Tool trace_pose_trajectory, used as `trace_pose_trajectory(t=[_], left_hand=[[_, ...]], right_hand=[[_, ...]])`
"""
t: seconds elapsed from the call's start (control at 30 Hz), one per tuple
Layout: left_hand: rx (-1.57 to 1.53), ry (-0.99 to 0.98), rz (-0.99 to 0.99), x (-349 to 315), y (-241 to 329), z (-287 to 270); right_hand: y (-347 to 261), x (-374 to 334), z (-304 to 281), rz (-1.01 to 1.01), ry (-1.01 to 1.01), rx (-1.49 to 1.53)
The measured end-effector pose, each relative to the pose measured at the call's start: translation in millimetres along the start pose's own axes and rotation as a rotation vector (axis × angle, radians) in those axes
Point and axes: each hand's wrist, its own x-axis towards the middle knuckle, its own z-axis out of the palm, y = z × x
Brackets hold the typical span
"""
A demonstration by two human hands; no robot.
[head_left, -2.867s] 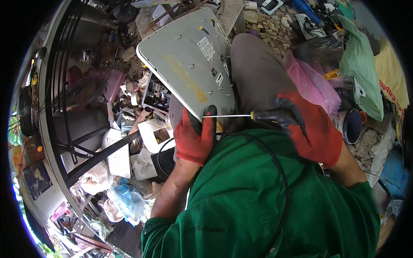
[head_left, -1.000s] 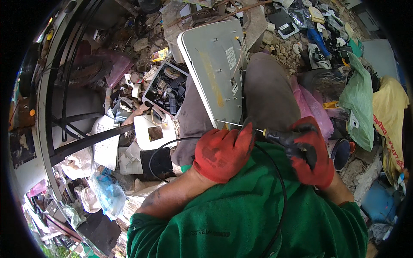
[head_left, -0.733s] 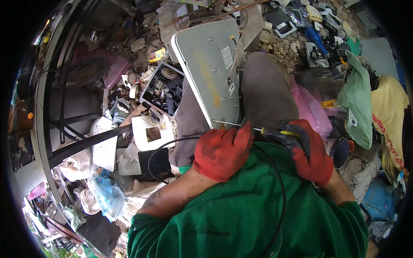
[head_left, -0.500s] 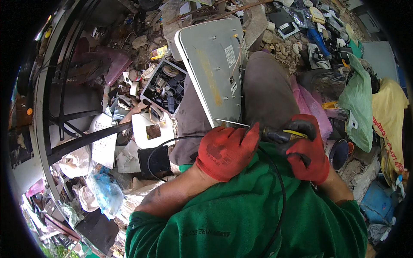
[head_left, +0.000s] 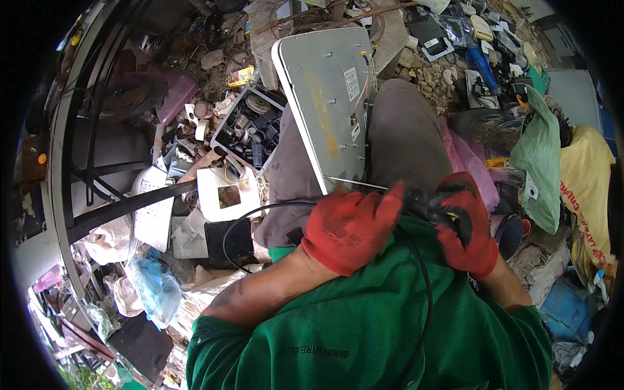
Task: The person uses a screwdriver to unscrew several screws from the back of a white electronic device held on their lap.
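Both my hands wear red gloves with dark finger areas. My right hand [head_left: 465, 227] is closed around a black-and-yellow handled tool [head_left: 448, 211]; its exact kind is hidden by the fingers. My left hand [head_left: 351, 227] is closed near the tool's front end, its fingers pointing right toward it; what they grip is hidden. Between my knees leans a flat grey panel [head_left: 318, 97] with a white rim, studs, labels and a thin wire, its near edge just beyond my left hand. A black cable [head_left: 419, 279] loops left of my left hand and runs down across my green shirt.
At left of my legs lie a grey box [head_left: 224, 133] of dark parts, a white frame [head_left: 211, 207] and a metal rack [head_left: 123, 208]. To the right are a green bag [head_left: 539, 156], a yellow sack [head_left: 585, 188] and a pink bag [head_left: 478, 175]. Rubble and scrap surround me.
My left hand has shifted slightly right, its fingertips now over the tool's front end. The right hand keeps its hold and has turned a little. The panel has moved slightly right.
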Motion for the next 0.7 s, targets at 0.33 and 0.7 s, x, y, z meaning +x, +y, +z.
trace_pose_trajectory(t=[0.33, 0.7], left_hand=[[0.001, -0.002, 0.098, 6.9, 5.8, -1.7], [0.020, -0.013, 0.049, 12.3, 11.3, -1.2]], right_hand=[[-14.7, -10.2, 0.5, 0.297, 0.049, 0.134], [-4.7, -7.5, 1.7, 0.081, -0.055, 0.022]])
